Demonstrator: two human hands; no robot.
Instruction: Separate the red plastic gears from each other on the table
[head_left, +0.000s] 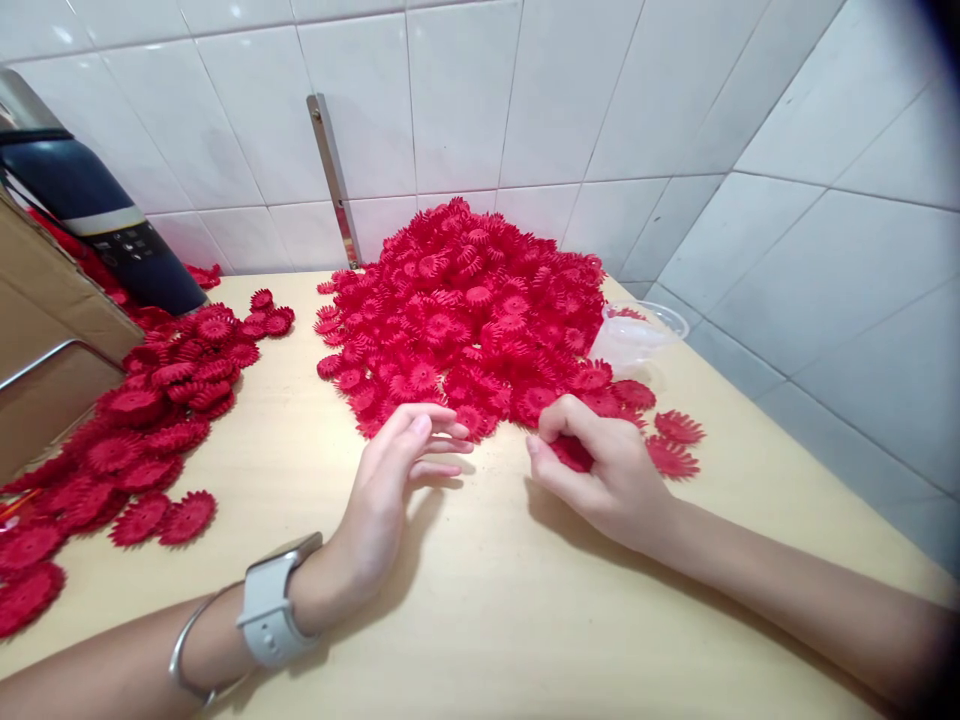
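Observation:
A large heap of red fringed flower-like discs is piled on the table in front of both my hands. My left hand is at the near edge of this heap, its fingers stretched out and apart, with nothing in them. To the right, my right hand is closed, thumb and index finger pinched together. Red shows in the loop between that thumb and finger; whether it is a held disc or one lying behind, I cannot tell. Two loose red discs lie just beyond my right hand.
More red discs spread along the left side, by a cardboard box and a dark blue bottle. A clear plastic cup stands at the heap's right. A metal strip leans on the tiled wall behind the pale table.

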